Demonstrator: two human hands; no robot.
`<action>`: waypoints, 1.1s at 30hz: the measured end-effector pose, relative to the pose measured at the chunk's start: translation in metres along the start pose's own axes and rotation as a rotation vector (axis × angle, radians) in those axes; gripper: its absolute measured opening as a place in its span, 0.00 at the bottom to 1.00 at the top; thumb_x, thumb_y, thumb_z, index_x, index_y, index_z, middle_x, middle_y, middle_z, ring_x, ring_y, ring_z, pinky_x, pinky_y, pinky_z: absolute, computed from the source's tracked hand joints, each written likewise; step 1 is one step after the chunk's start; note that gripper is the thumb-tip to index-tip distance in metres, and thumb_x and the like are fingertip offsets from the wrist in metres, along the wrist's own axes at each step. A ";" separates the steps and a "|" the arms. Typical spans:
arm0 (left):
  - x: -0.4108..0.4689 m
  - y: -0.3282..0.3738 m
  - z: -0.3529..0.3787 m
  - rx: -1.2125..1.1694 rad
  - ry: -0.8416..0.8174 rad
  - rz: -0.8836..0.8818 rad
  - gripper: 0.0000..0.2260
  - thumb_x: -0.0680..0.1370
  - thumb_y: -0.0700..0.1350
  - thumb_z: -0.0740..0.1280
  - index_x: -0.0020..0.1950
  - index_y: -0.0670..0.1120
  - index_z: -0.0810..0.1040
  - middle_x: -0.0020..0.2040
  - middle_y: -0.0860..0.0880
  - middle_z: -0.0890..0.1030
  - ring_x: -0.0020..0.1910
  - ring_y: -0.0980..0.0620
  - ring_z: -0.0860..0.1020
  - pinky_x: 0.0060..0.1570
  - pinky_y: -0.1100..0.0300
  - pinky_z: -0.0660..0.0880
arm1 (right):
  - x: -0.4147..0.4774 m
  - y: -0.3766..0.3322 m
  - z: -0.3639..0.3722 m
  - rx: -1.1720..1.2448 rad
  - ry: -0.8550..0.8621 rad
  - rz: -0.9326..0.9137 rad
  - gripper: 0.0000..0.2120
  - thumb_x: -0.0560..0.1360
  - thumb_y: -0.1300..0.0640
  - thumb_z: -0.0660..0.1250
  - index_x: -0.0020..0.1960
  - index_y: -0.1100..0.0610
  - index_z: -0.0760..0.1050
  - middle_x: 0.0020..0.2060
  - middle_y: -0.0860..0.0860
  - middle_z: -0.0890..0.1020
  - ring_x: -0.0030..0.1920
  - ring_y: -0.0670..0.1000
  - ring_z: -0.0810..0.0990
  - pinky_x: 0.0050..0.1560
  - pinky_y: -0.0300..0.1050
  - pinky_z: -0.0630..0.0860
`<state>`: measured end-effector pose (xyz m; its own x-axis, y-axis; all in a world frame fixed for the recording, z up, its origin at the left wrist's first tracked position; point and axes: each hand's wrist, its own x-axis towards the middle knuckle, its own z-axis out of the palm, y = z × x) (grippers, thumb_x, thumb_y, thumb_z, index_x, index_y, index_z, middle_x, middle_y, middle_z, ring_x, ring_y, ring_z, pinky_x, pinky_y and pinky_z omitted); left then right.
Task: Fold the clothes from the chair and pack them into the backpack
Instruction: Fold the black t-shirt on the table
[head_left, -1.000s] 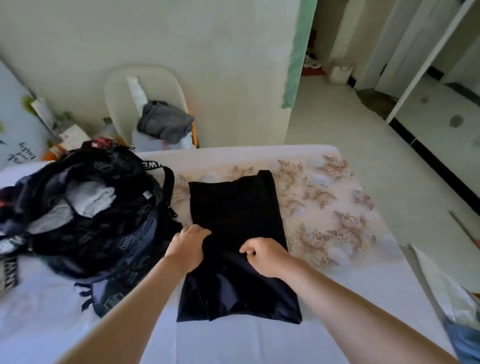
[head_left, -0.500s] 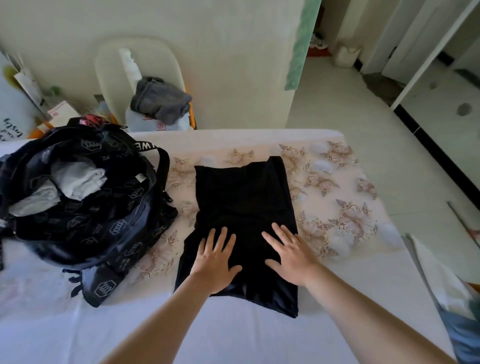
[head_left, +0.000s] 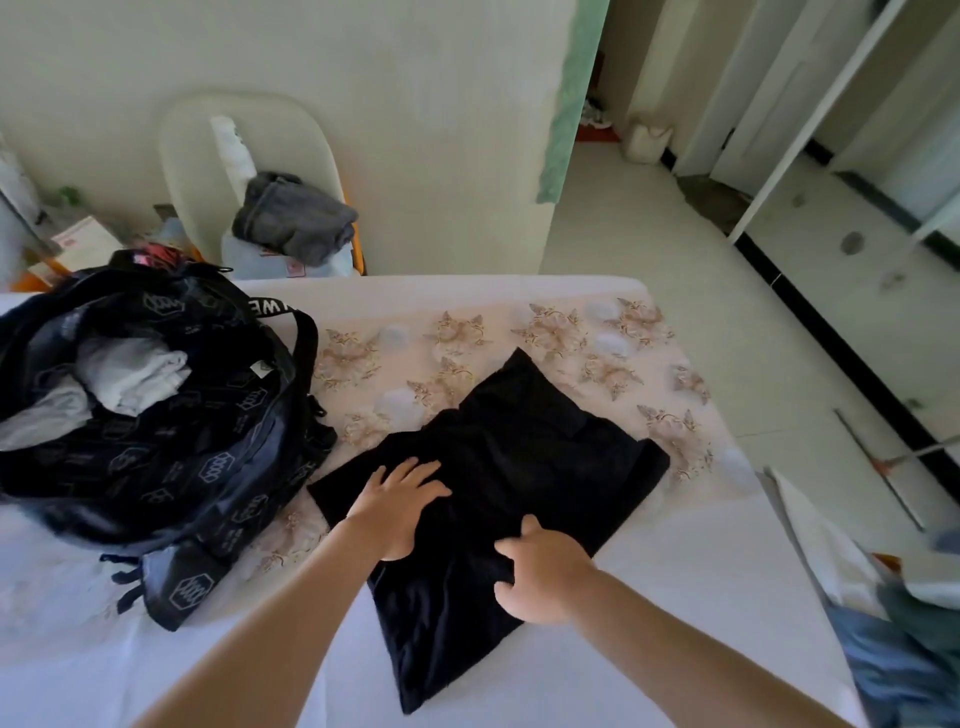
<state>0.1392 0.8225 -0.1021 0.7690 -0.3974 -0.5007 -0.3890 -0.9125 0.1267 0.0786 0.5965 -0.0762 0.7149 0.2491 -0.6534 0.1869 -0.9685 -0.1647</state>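
A folded black garment (head_left: 524, 452) lies diagonally on the bed, one corner pointing to the far side. My left hand (head_left: 400, 506) presses flat on its left part with straight, spread fingers. My right hand (head_left: 540, 571) sits on the near part, its fingers curled into the black fabric. The open black backpack (head_left: 171, 457) with white logos lies at the left, with pale folded clothes (head_left: 130, 374) inside. Behind the bed stands a cream chair (head_left: 192, 156) holding a crumpled grey garment (head_left: 293, 218) on top of a light blue one (head_left: 249, 257).
The bed (head_left: 649, 597) has a white sheet with a floral-patterned cover at its far end. Papers and boxes (head_left: 83, 241) clutter the far left. A pale and blue bundle (head_left: 893, 639) lies at the right edge. Tiled floor (head_left: 649, 234) and a doorway lie beyond.
The black garment has been turned from lying straight to lying diagonally. My right hand went from flat on the cloth to curled into it. My left hand stays flat, now further left.
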 end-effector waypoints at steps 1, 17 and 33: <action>-0.005 -0.005 -0.002 -0.011 0.015 -0.021 0.33 0.75 0.39 0.66 0.76 0.60 0.60 0.80 0.53 0.47 0.80 0.48 0.44 0.77 0.45 0.47 | 0.000 -0.003 -0.005 0.050 -0.039 -0.051 0.27 0.76 0.44 0.59 0.75 0.46 0.67 0.74 0.52 0.67 0.63 0.55 0.77 0.59 0.46 0.75; 0.025 -0.029 0.012 -0.218 0.095 -0.284 0.34 0.81 0.58 0.56 0.81 0.52 0.41 0.80 0.50 0.37 0.79 0.47 0.36 0.78 0.47 0.42 | 0.117 0.069 -0.062 -0.087 0.216 -0.067 0.34 0.83 0.38 0.48 0.82 0.51 0.41 0.81 0.49 0.44 0.80 0.49 0.46 0.78 0.52 0.56; 0.115 0.038 -0.049 0.075 0.373 0.114 0.40 0.73 0.35 0.67 0.79 0.54 0.53 0.78 0.48 0.53 0.77 0.45 0.52 0.75 0.51 0.54 | 0.045 0.151 -0.037 -0.105 0.371 -0.223 0.24 0.67 0.38 0.69 0.60 0.44 0.69 0.67 0.46 0.64 0.67 0.49 0.67 0.68 0.43 0.64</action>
<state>0.2378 0.7370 -0.1125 0.8446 -0.5168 -0.1401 -0.5083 -0.8561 0.0939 0.1636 0.4619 -0.1033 0.8393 0.4549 -0.2977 0.4174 -0.8901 -0.1831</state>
